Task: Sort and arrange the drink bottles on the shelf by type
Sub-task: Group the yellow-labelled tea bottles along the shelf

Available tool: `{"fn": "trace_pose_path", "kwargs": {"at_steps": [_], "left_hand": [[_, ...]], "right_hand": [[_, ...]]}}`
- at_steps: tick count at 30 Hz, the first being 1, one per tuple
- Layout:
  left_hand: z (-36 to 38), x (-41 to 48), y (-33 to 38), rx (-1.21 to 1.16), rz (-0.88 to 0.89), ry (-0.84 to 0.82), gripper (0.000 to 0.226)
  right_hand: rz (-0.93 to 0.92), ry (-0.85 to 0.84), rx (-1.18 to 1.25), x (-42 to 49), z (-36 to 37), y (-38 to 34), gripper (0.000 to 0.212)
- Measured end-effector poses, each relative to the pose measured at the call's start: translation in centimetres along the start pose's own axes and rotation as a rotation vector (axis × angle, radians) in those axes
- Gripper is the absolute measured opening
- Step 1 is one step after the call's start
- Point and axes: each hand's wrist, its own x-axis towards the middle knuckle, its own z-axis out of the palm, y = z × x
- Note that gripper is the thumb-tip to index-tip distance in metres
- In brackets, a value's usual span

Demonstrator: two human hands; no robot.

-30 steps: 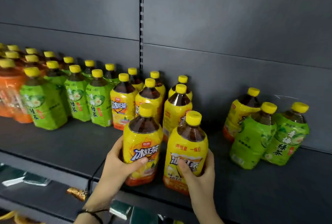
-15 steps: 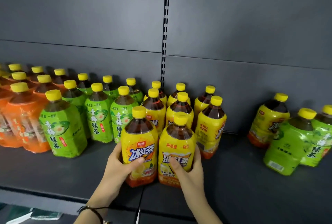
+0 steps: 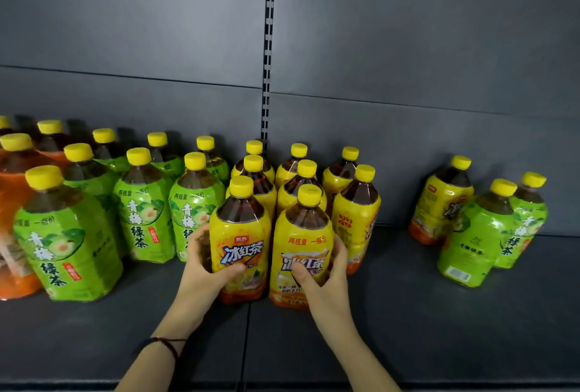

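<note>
Two yellow iced-tea bottles stand side by side at the front of the dark shelf [image 3: 408,329]. My left hand [image 3: 204,269] grips the left yellow bottle [image 3: 240,234] and my right hand [image 3: 326,278] grips the right yellow bottle [image 3: 303,241]. Behind them stand several more yellow iced-tea bottles [image 3: 356,212] in rows. To the left are rows of green-tea bottles [image 3: 142,203], with orange-labelled bottles [image 3: 12,203] at the far left edge.
At the right stands a separate group: one yellow bottle [image 3: 442,203] and two green bottles [image 3: 480,231], leaning together. Bare shelf lies between that group and the yellow rows. A slotted upright [image 3: 268,46] divides the grey back panel.
Both hands have pushed the two yellow bottles back and left along the shelf, up against the yellow rows. The view has shifted, bringing the shelf closer.
</note>
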Motion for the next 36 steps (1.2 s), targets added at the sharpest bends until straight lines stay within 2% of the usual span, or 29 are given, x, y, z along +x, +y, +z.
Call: {"fn": "trace_pose_path", "kwargs": {"at_steps": [2,5,10,12,14,16,18,20,22,24,26,31,36], "left_hand": [[0.3,-0.2,-0.3,0.003,0.006,0.034,0.078],[0.8,-0.6,-0.8,-0.01,0.021,0.073,0.069],[1.2,-0.8,-0.9,-0.049,-0.027,0.031,0.091],[1.1,-0.8,-1.1,-0.057,-0.037,0.005,0.092],[1.2,-0.9,-1.0,-0.06,-0.032,0.007,0.092],[1.3,-0.9,-1.0,-0.06,-0.023,0.022,0.092],[1.4,-0.8,-1.1,-0.064,-0.014,0.031,0.092],[1.5,-0.8,-1.1,-0.07,-0.008,0.036,0.094],[1.6,-0.8,-1.1,-0.066,-0.004,0.041,0.095],[1.5,-0.8,-1.1,-0.065,-0.004,0.04,0.094],[1.4,-0.7,-1.2,-0.063,-0.008,0.036,0.094],[1.6,-0.8,-1.1,-0.076,-0.004,0.031,0.094],[1.7,-0.8,-1.0,-0.065,0.005,0.036,0.091]], "right_hand": [[-0.024,0.034,-0.053,0.5,0.2,0.3,0.075],[-0.061,0.056,-0.133,0.8,0.5,0.9,0.082],[-0.05,-0.003,-0.134,1.2,-0.1,1.6,0.084],[-0.07,-0.008,-0.136,1.4,-1.1,1.7,0.073],[-0.102,0.111,-0.123,1.7,-2.5,1.2,0.055],[-0.146,0.303,-0.089,2.4,-4.2,0.8,0.043],[-0.168,0.416,-0.117,3.7,-6.1,0.7,0.049],[-0.069,0.317,-0.128,5.6,-8.1,0.5,0.072],[0.065,0.093,-0.117,7.5,-9.5,0.0,0.097],[0.113,-0.068,-0.084,8.5,-9.7,-0.3,0.104],[0.1,-0.148,-0.042,8.9,-9.4,0.0,0.102],[0.051,-0.08,0.01,7.7,-9.5,1.5,0.088],[-0.015,0.097,-0.148,7.5,-8.3,1.6,0.094]]}}
